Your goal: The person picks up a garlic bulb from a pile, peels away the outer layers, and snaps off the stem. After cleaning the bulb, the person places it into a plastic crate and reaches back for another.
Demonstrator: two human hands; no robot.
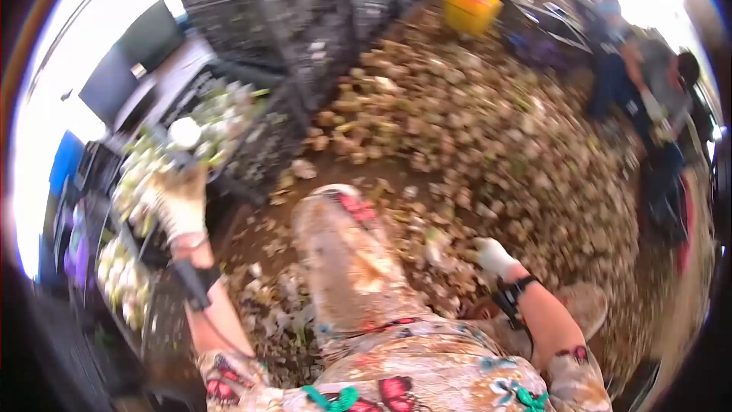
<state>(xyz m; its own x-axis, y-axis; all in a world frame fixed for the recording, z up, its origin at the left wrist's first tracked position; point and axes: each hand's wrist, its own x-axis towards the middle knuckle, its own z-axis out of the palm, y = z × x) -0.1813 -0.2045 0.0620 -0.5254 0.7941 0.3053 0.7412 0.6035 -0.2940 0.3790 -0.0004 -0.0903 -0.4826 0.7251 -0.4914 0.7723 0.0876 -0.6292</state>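
The person is sitting on the floor with one leg [343, 252] stretching toward 12 o'clock; the left hand [181, 206] is rising at 9 o'clock, and its grip is closing around a white bulb [184, 132], which is sitting just above the glove, close to the near crate [263, 145]; this dark crate is holding many pale, greenish bulbs, piling up over its rim. A second crate [149, 301] at 8 o'clock is also carrying pale bulbs, though the blur is hiding how full it is.

The right hand [492, 255] is reaching to 3 o'clock, onto the edge of the brown heap [473, 122]; the picture is too smeared there, so I cannot tell whether this grip is released or clenching on something.

As I am judging it, only a smaller part of the work is done: the two crates are showing cleaned bulbs and loose trimmings [282, 297] are lying on the floor beside the leg, while the heap of unclean roots is spreading wide from 12 to 4 o'clock.

Stacked black crates [320, 8] are standing at 12 o'clock; I cannot see their contents; a yellow crate [471, 8] at 1 o'clock is carrying something red on top; another person [656, 84] is bending at 2 o'clock.
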